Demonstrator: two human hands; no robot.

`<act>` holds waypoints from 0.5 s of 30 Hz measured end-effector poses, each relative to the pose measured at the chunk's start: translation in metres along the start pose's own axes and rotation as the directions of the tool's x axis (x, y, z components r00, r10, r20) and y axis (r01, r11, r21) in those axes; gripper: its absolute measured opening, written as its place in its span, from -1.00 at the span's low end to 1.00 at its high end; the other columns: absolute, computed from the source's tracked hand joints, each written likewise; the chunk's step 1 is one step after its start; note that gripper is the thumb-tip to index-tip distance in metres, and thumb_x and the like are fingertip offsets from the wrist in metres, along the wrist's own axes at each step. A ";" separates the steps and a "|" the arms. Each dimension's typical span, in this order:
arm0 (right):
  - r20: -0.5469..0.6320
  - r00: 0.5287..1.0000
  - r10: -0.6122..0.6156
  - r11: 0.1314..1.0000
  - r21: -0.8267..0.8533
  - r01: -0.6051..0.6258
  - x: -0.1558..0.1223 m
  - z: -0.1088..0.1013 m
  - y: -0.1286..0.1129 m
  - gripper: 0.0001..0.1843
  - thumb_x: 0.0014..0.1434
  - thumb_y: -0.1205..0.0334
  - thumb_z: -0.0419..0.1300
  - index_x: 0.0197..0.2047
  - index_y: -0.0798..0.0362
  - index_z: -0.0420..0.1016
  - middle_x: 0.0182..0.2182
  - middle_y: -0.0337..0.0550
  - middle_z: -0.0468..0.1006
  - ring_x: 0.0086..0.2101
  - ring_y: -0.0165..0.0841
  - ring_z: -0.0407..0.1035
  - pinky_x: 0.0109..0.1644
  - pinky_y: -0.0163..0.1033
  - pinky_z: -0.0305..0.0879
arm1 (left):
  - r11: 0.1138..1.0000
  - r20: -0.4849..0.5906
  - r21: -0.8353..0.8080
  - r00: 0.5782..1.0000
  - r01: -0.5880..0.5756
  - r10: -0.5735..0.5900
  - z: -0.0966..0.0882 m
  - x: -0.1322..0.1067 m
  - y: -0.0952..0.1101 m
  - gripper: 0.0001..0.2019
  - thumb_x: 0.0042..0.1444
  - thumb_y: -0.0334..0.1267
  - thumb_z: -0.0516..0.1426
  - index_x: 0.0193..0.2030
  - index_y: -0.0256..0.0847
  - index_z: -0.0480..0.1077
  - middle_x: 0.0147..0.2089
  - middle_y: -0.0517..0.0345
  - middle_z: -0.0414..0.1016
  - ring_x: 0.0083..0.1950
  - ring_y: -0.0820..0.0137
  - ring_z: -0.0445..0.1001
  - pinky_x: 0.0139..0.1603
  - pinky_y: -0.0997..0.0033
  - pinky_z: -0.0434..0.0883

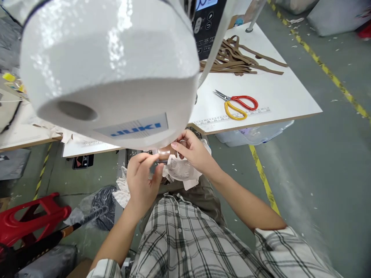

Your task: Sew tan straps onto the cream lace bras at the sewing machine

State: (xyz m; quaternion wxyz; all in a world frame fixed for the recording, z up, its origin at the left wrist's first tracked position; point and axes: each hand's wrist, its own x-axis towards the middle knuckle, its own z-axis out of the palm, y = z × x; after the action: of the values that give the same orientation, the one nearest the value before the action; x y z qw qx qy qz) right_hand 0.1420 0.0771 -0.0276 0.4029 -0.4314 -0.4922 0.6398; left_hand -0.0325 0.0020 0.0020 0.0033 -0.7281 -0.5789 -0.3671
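Red stool (34, 218): lower left, on the floor.
Dark bundle in clear plastic (104, 206): on the floor, right of the stool.
White sewing machine (116, 69): one, lettered JUKI in blue (the head fills much of the upper view).
Left hand (142, 179): below the machine head, thumb and forefinger narrowly apart at the left of a small brown piece (164, 153); whether they grip it cannot be told.
Pale cloth (182, 170): one, gathered between the hands below the machine head, hanging just above the wearer's lap; its lower edge falls loose.
Right hand (193, 150): fingers bent and drawn together, holding the pale cloth by its upper edge, thumb tip beside the brown piece.
Brown strips (236, 60): a loose heap on the white table (278, 88).
Scissors (236, 106): one pair, one handle red, the other yellow, lying apart from the strips, over printed ruler markings (211, 120).
Clear plastic bin (261, 135): under the table's front edge.
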 end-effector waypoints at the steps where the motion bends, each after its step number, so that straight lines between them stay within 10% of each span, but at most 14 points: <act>1: 0.001 1.000 0.005 1.000 -0.003 -0.005 0.000 0.000 -0.001 -0.72 0.21 0.01 0.23 -0.26 -0.03 0.23 -0.49 -0.36 0.28 -0.54 -0.49 0.20 -0.47 -0.29 0.17 | 0.998 0.035 0.020 0.998 -0.053 0.052 0.004 0.001 0.003 -0.81 0.20 -0.27 0.22 -0.04 -0.14 0.46 -0.11 0.03 0.49 -0.08 0.30 0.46 -0.06 0.30 0.39; 9: 0.001 1.000 0.018 1.000 0.013 -0.018 0.001 0.000 0.001 -0.72 0.20 0.00 0.23 -0.22 -0.02 0.27 -0.43 -0.34 0.34 -0.53 -0.49 0.24 -0.47 -0.30 0.22 | 0.976 -0.042 -0.041 0.976 -0.215 0.213 0.010 -0.013 0.012 -0.86 0.13 -0.31 0.24 -0.41 -0.14 0.38 -0.28 0.11 0.45 -0.27 0.36 0.42 -0.20 0.32 0.35; 12: 0.011 1.000 0.011 0.999 0.047 -0.011 0.002 0.001 0.001 -0.73 0.19 0.04 0.24 -0.18 -0.01 0.31 -0.33 -0.29 0.38 -0.50 -0.50 0.24 -0.46 -0.31 0.23 | 0.951 -0.014 -0.271 0.988 0.145 -0.155 0.018 -0.029 0.007 -0.93 0.21 -0.25 0.19 -0.22 -0.15 0.37 -0.22 0.08 0.45 -0.16 0.32 0.44 -0.12 0.30 0.39; 15: 0.005 0.999 -0.033 0.998 0.052 0.033 0.001 0.001 0.000 -0.77 0.21 0.08 0.22 -0.15 0.00 0.34 -0.32 -0.28 0.37 -0.46 -0.49 0.24 -0.43 -0.31 0.23 | 0.723 0.336 -0.468 0.859 0.508 -0.386 0.035 -0.040 0.005 -0.62 0.25 0.02 0.13 0.05 -0.20 0.35 -0.05 -0.04 0.48 -0.03 0.25 0.47 -0.04 0.25 0.42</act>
State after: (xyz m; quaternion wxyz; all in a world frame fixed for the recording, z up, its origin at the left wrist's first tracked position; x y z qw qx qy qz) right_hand 0.1407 0.0781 -0.0281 0.4230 -0.4106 -0.4835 0.6471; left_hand -0.0120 -0.0182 -0.0434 -0.3538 -0.5715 -0.6070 -0.4239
